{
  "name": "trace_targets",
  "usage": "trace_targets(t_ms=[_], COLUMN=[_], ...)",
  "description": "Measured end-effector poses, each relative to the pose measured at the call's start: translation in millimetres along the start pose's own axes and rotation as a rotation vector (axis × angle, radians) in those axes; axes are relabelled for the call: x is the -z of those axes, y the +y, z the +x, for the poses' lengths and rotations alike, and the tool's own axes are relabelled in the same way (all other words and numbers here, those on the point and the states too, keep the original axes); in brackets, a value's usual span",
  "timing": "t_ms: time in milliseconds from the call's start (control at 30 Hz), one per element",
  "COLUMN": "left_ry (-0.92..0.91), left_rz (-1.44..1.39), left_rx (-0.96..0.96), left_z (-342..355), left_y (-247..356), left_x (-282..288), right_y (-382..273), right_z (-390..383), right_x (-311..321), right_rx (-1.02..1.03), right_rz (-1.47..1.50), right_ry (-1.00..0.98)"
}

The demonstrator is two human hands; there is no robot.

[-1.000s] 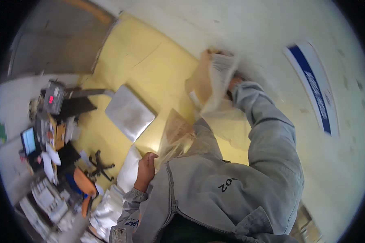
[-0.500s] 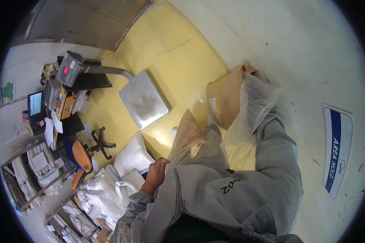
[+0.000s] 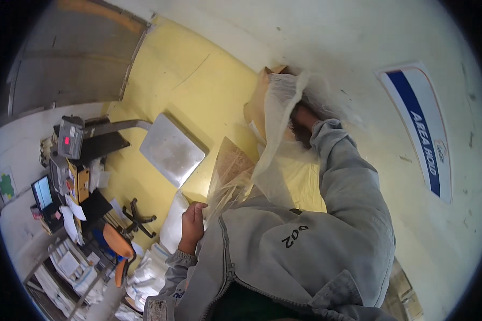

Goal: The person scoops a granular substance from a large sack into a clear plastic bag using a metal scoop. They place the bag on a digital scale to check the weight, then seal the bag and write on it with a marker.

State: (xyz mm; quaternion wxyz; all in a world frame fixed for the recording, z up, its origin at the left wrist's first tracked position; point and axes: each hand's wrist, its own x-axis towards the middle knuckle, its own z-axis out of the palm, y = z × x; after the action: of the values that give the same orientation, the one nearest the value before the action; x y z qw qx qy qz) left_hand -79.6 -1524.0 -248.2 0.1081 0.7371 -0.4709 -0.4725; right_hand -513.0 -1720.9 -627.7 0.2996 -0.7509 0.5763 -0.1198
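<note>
My left hand (image 3: 193, 227) is closed at the edge of a clear plastic bag (image 3: 230, 171) that hangs in front of my body and looks brownish toward its pointed top. Against the wall stands a brown paper sack (image 3: 256, 107) with a translucent plastic liner (image 3: 281, 107) spilling out over its mouth. My right arm reaches far forward, and my right hand (image 3: 303, 119) is down in the opening of that liner. Its fingers are hidden by the plastic and shadow.
A platform scale (image 3: 174, 150) with a metal plate stands on the yellow floor, its display (image 3: 70, 138) on a post to the left. Left of me are an orange office chair (image 3: 118, 241), a desk with a monitor (image 3: 43, 192), and white sacks (image 3: 174, 222). A wall sign (image 3: 420, 128) is at right.
My view has shifted. My right hand, covered by the plastic before, now shows inside the liner's opening, and the liner's edge is lifted into a tall fold. My left hand keeps its hold.
</note>
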Motion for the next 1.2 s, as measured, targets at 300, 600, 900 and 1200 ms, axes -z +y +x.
trace_targets(t_ms=[300,600,900,1200], left_ry=[-0.007,-0.033,0.056,0.104], left_rz=[0.022,0.015,-0.193,-0.262], left_rx=[-0.250,-0.396,-0.340,-0.309], left_z=[2.6,4.0,8.1,6.9], left_y=[35.0,52.3,49.1,45.0], left_x=[-2.0,-0.5,-10.9,-2.6], right_y=[-129.2,-160.4,-172.8,-191.2], right_z=[-73.2,-157.7,-192.4,-213.1], right_x=[170.4,220.1,219.1,237.8], right_rx=[-0.470,-0.430,-0.403,-0.432], right_rz=[0.039,0.072,0.282,0.445], right_ry=[-0.027,0.233,0.285,0.262])
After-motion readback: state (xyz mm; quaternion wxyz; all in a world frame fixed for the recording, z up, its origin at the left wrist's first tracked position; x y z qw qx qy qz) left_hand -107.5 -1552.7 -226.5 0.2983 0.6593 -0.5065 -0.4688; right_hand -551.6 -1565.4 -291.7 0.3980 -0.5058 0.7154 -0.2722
